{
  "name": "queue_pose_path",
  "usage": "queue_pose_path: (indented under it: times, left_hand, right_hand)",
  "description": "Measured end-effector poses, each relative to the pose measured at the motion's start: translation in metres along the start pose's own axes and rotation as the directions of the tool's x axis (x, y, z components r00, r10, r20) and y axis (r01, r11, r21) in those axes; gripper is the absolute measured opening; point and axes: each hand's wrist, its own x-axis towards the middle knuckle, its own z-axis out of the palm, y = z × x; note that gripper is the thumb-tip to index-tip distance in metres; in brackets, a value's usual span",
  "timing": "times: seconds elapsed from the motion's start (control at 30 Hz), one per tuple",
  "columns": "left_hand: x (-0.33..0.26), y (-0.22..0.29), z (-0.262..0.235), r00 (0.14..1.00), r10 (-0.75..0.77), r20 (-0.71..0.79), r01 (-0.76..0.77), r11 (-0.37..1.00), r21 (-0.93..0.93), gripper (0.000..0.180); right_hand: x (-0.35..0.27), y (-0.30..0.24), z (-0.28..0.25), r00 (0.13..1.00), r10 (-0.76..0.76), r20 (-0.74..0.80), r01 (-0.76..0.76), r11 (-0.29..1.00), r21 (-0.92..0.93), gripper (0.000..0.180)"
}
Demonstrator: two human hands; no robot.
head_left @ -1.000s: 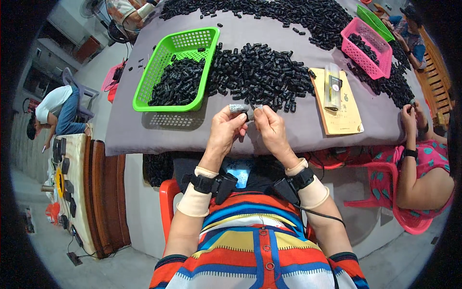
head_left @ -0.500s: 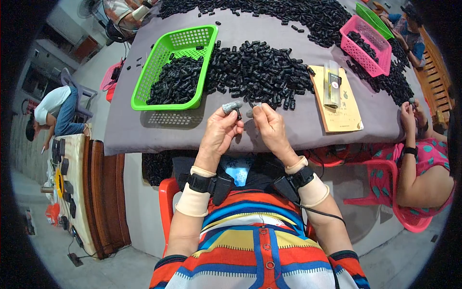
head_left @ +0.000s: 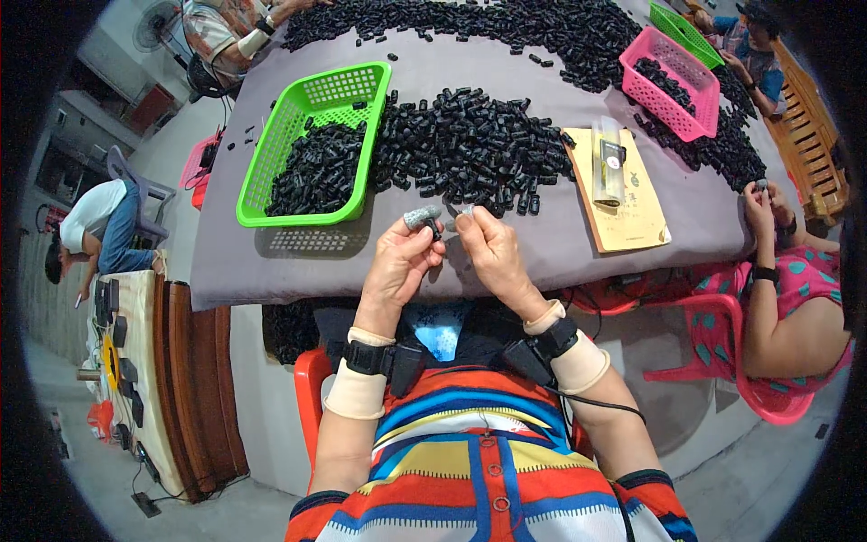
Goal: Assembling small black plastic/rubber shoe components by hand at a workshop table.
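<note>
At the table's near edge my two hands are raised close together. My left hand [head_left: 397,262] pinches a small black plastic part [head_left: 437,231]; a grey speckled covering [head_left: 421,217] wraps its index fingertip. Just to the right, my right hand [head_left: 495,257] is closed, thumb against finger, around a small thin dark tool [head_left: 451,210] whose kind I cannot make out, mostly hidden by the fingers. The tool's tip is near the black part. Beyond my hands lies a pile of black plastic parts [head_left: 479,149]. A green basket [head_left: 248,194] at the left holds more of them.
Right of the pile, a yellow notebook [head_left: 637,221] carries a clear plastic case [head_left: 607,176]. A pink basket [head_left: 632,86] and a second green basket [head_left: 691,36] stand farther right. A large heap [head_left: 488,32] spreads along the back. Co-workers sit at the right and far left.
The view has shifted slightly, so the table and baskets appear displaced. Both hands keep their grips and stay close together, with only small finger movements.
</note>
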Motion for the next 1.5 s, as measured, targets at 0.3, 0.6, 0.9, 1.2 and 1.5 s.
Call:
queue_pose_path:
  times: [0.3, 0.6, 0.9, 1.2, 1.5]
  left_hand:
    - [0.002, 0.0, -0.005, 1.0, -0.001, 0.028, 0.004, 0.995, -0.096, 0.018]
    - [0.0, 0.0, -0.004, 1.0, 0.007, 0.003, -0.006, 0.995, -0.098, 0.022]
    - [-0.001, -0.002, -0.006, 0.998, 0.028, 0.056, -0.021, 0.992, -0.125, 0.023]
    - [-0.005, 0.003, -0.002, 0.998, -0.036, 0.058, 0.035, 0.999, 0.025, 0.018]
    - [-0.007, 0.003, 0.002, 0.999, -0.025, 0.047, 0.024, 1.0, 0.016, 0.021]
  right_hand:
    - [0.0, 0.008, 0.002, 1.0, -0.018, 0.023, 0.018, 1.0, 0.015, 0.028]
    - [-0.004, -0.006, 0.003, 0.974, -0.2, 0.107, 0.222, 0.938, -0.266, 0.025]
    - [-0.005, 0.001, 0.003, 0.993, -0.091, 0.081, 0.106, 0.972, -0.211, 0.025]
    - [-0.002, -0.001, 0.008, 0.997, -0.082, 0.001, 0.081, 0.981, -0.176, 0.026]
    - [-0.001, -0.004, 0.007, 0.996, -0.091, -0.015, 0.087, 0.979, -0.184, 0.025]
